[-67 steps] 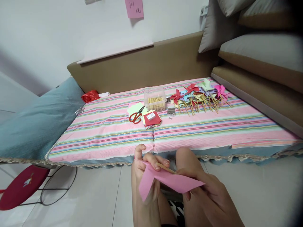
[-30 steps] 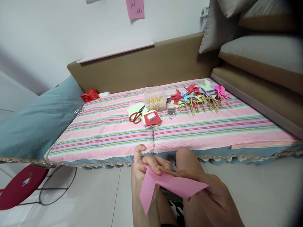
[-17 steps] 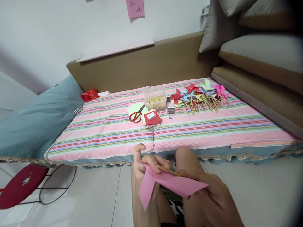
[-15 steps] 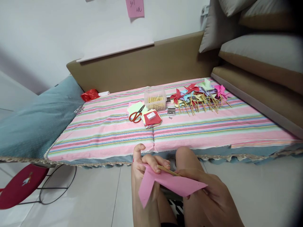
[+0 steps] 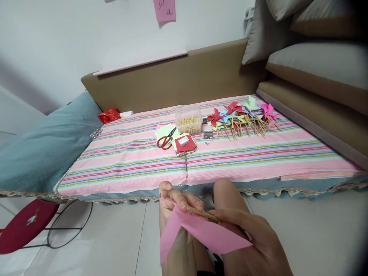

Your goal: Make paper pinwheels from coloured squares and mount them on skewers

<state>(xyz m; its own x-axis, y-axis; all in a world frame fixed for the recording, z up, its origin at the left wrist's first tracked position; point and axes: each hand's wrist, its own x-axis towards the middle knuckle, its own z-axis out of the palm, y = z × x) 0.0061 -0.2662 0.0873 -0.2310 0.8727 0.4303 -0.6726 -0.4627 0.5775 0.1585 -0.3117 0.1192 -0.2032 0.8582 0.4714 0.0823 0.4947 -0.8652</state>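
Observation:
A pink paper pinwheel (image 5: 212,232) is held over my lap, its blades pointing down and to the right. My left hand (image 5: 178,203) is closed round its upper part, fingers on the paper and on one end of a thin wooden stick (image 5: 202,213). With thumb and fingertips, my right hand (image 5: 247,226) pinches the stick's other end. The stick lies along the back of the paper. How it joins the paper is hidden by my left fingers.
On the striped sofa cover (image 5: 138,161) lie red-handled scissors (image 5: 165,141), paper squares (image 5: 186,145), a clear box (image 5: 189,120) of sticks, a small pin box (image 5: 208,135) and a pile of finished pinwheels (image 5: 241,115). A red stool (image 5: 28,226) stands at left.
The pinwheel has tilted and dropped slightly, its left blade swinging lower and to the left. My left fingers have shifted down a little; my right hand has moved along the stick.

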